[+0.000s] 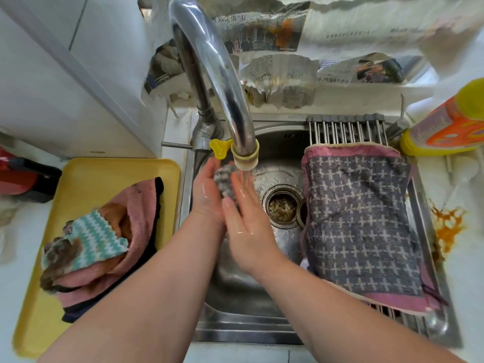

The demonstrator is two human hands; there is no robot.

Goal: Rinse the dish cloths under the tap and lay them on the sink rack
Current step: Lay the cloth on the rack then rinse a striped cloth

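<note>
A small grey-and-white striped dish cloth point(224, 176) is bunched between my two palms under the running tap point(245, 153). My left hand point(207, 192) cups it from the left with fingers fairly straight. My right hand point(242, 213) presses flat against it from the right, fingers straight and wet. A large grey cloth with white crosses and pink edging point(358, 221) lies spread over the sink rack point(345, 129) on the right side of the steel sink point(235, 305).
A yellow tray point(86, 174) on the left counter holds a pile of dirty cloths: teal zigzag point(97, 242), pink point(141, 205) and a dark one. A yellow detergent bottle point(445, 127) lies at the right. The drain strainer point(282, 208) is full of scraps.
</note>
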